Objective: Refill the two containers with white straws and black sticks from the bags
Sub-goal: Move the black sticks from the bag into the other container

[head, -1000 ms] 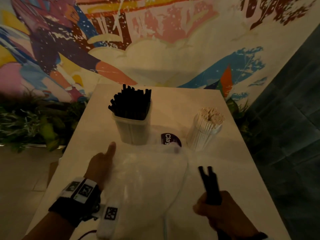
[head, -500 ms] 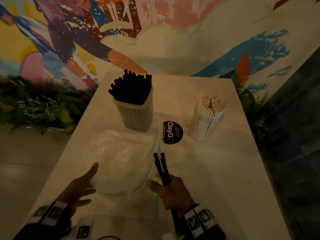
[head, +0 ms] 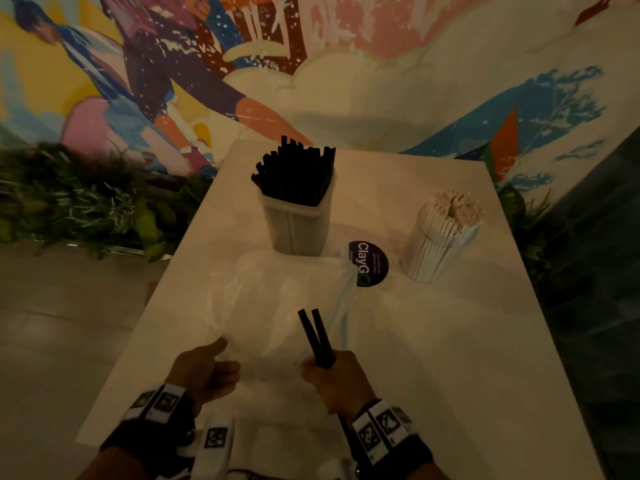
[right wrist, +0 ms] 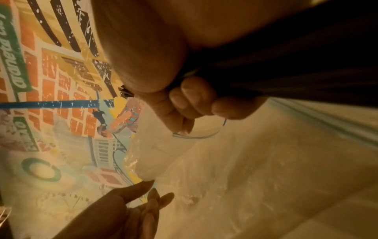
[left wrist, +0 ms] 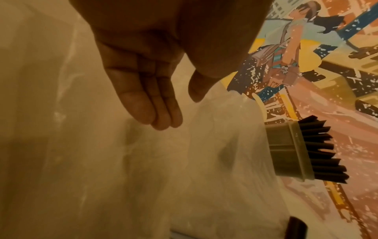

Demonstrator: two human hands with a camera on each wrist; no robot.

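Note:
A square clear container (head: pixel 298 225) packed with black sticks (head: pixel 296 171) stands at the table's far middle; it also shows in the left wrist view (left wrist: pixel 290 153). A round container of white straws (head: pixel 441 240) stands to its right. A clear plastic bag (head: pixel 273 306) lies flat on the table in front of them. My right hand (head: pixel 332 372) grips two black sticks (head: pixel 317 336) pointing away from me, and its fingers (right wrist: pixel 184 116) also pinch the bag's zip edge (right wrist: pixel 196 137). My left hand (head: pixel 207 370) hovers over the bag's near left, fingers (left wrist: pixel 151 103) relaxed, holding nothing.
A dark round ClayGo sticker (head: pixel 367 263) lies between the two containers. The white table (head: pixel 450 358) is narrow, with floor at the left edge and a dark wall on the right. Green plants (head: pixel 86 206) and a painted mural (head: pixel 311 64) stand behind.
My right hand moved left with the two black sticks to the bag's right edge. My left hand drew back from the bag toward me and lifted off it.

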